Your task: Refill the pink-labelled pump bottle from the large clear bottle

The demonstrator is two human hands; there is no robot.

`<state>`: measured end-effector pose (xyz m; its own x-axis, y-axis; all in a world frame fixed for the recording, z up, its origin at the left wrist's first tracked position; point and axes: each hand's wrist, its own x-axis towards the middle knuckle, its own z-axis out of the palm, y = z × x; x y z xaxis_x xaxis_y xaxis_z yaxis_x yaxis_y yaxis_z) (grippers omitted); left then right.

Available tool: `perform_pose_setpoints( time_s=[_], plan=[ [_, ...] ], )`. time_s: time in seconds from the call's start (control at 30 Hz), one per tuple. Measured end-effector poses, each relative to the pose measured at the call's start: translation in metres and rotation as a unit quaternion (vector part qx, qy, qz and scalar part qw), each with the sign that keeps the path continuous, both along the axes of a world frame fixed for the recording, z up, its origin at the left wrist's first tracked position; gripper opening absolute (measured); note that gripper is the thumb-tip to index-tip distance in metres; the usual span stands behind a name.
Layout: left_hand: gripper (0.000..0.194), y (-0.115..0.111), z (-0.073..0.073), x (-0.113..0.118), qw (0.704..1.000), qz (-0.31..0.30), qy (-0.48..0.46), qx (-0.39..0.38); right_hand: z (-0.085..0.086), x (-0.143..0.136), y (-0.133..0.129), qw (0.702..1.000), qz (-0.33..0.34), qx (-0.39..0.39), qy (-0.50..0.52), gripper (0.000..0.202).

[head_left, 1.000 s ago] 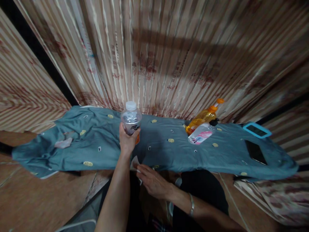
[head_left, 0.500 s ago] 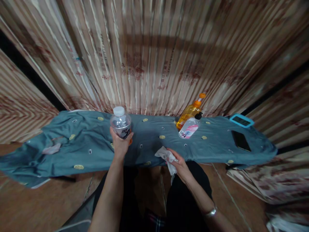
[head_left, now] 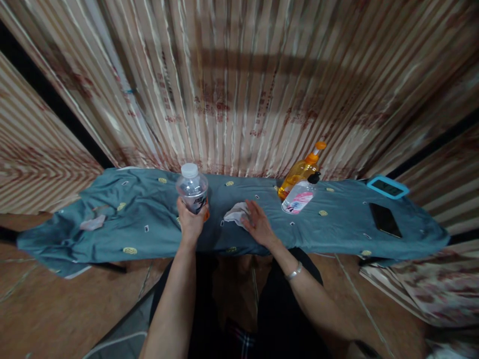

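Observation:
My left hand [head_left: 191,219] is wrapped round a clear plastic bottle [head_left: 191,187] with a white cap, which stands upright on the cloth-covered table. A crumpled white tissue [head_left: 236,214] lies on the cloth to the right of the bottle. Over the tissue's right edge is my right hand [head_left: 259,224], its fingers spread and not closed on it. Further right, a pump bottle of yellow liquid [head_left: 297,174] with an orange top stands behind a clear pump bottle [head_left: 299,197] with a pink label and black top.
A blue-framed device [head_left: 388,187] and a dark phone [head_left: 385,220] lie at the right of the blue-green cloth [head_left: 337,229]. A small pale piece [head_left: 93,223] rests on the left. Behind hangs a striped curtain [head_left: 232,99]; my knees are below the front edge.
My right hand has moved forward and left, put the tissue on the cloth and opened. My left hand still holds the bottle. The view has shifted slightly.

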<state>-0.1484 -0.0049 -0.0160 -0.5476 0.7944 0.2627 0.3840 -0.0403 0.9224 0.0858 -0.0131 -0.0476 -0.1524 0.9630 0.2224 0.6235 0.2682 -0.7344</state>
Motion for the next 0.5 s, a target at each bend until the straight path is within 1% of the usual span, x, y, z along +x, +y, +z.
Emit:
perform_pose_setpoints(
  time_s=[0.07, 0.13, 0.17, 0.27, 0.33, 0.4, 0.5],
  plan=[
    [0.078, 0.002, -0.002, 0.001, 1.000, -0.008, 0.001, 0.008, -0.005, -0.010, -0.006, 0.995, 0.028, 0.002, -0.093, 0.063],
    [0.079, 0.002, -0.002, 0.003, 1.000, -0.013, -0.004, 0.009, -0.009, -0.021, -0.005, 0.983, 0.031, 0.008, -0.181, 0.051],
    [0.080, 0.002, -0.002, 0.004, 1.000, -0.015, -0.006, 0.008, -0.011, -0.026, -0.002, 0.977, 0.028, 0.013, -0.209, 0.046],
    [0.082, -0.001, 0.000, 0.007, 1.000, -0.020, -0.005, -0.002, -0.011, -0.037, 0.009, 0.974, 0.037, 0.022, -0.220, 0.043],
    [0.085, -0.002, 0.001, 0.007, 1.000, -0.022, -0.001, -0.006, -0.010, -0.045, 0.010, 0.972, 0.071, 0.031, -0.221, 0.043],
    [0.086, -0.002, -0.001, 0.007, 1.000, -0.026, 0.001, 0.001, -0.010, -0.055, 0.004, 0.968, 0.122, 0.041, -0.218, 0.042],
    [0.084, -0.001, -0.005, 0.005, 0.999, -0.031, 0.003, 0.023, -0.010, -0.066, -0.016, 0.958, 0.187, 0.055, -0.210, 0.041]
  ],
)
